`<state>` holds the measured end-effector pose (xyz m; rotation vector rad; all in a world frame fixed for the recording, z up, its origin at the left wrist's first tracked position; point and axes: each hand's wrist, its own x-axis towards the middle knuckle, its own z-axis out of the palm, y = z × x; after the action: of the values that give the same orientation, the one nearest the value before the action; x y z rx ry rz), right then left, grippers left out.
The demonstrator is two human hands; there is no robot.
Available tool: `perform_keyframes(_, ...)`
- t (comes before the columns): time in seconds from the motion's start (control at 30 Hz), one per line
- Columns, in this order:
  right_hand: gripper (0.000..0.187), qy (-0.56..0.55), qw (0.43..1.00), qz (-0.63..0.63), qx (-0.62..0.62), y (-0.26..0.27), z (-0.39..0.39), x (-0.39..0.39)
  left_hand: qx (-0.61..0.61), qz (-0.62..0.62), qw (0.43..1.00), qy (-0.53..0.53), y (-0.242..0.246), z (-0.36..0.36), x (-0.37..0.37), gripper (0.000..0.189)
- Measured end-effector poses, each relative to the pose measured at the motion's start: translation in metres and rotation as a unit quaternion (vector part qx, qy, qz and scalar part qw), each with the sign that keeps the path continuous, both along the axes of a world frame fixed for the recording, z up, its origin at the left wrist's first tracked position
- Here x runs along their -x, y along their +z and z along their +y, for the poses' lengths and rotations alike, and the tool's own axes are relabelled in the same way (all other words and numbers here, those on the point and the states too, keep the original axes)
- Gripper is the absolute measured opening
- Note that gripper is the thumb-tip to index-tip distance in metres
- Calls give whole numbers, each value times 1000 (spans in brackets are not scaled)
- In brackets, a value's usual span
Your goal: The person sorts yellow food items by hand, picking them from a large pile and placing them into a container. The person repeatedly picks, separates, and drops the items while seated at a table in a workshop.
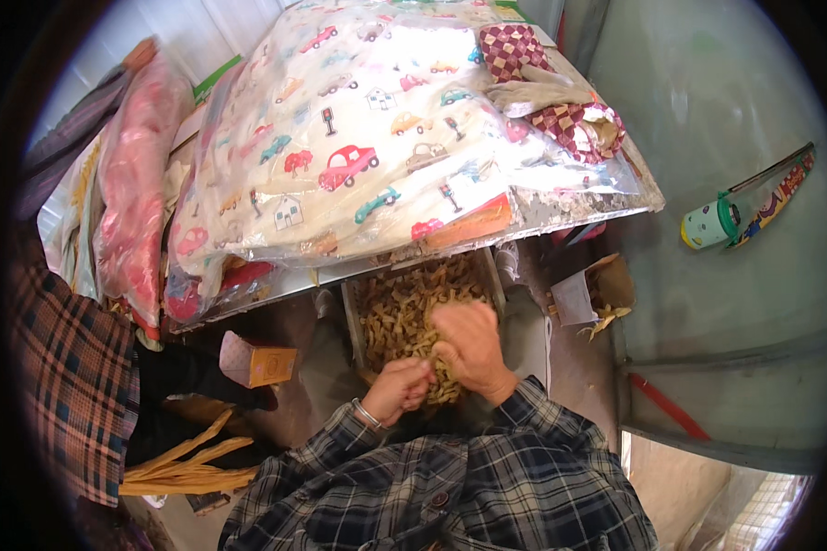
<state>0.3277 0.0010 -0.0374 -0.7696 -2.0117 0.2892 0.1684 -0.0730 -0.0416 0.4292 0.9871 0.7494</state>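
Observation:
A shallow tray (353, 324) full of short, yellow-brown, knotted-looking pieces (403, 310) lies between my knees, partly under the table. Over its near end is my left hand (400, 391), a bracelet on its wrist, the fingers pinched together; whatever may be between them is too small to tell. Just to its right, my right hand (472, 351) hovers above the pieces, blurred, with the palm down and its fingers partly hidden. The two hands almost meet at the thumbs. Greenish-yellow pieces show between and below them.
Ahead stands a table (558, 213) bearing a plastic-wrapped, car-print bundle (344, 138) and gloves (537, 93). Small open boxes stand left (272, 365) and right (575, 299). Long yellowish strips (193, 475) lie lower left beside a person in plaid (76, 386). A bottle (710, 224) is at right.

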Motion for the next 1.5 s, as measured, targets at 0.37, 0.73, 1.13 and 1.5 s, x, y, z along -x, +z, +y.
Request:
perform_keyframes(0.37,32,397,640,51,655,47,5,-11,-429,326,842,-33,45,52,12,36)
perform_keyframes(0.73,30,109,994,0,30,6,3,-3,-6,-245,962,117,-2,2,-29,23)
perform_keyframes(1.13,18,60,947,-7,314,-8,-15,5,-243,245,934,91,-1,25,-12,20)
perform_keyframes(1.5,9,85,785,445,422,23,62,12,-502,683,529,40,30,76,43,25)
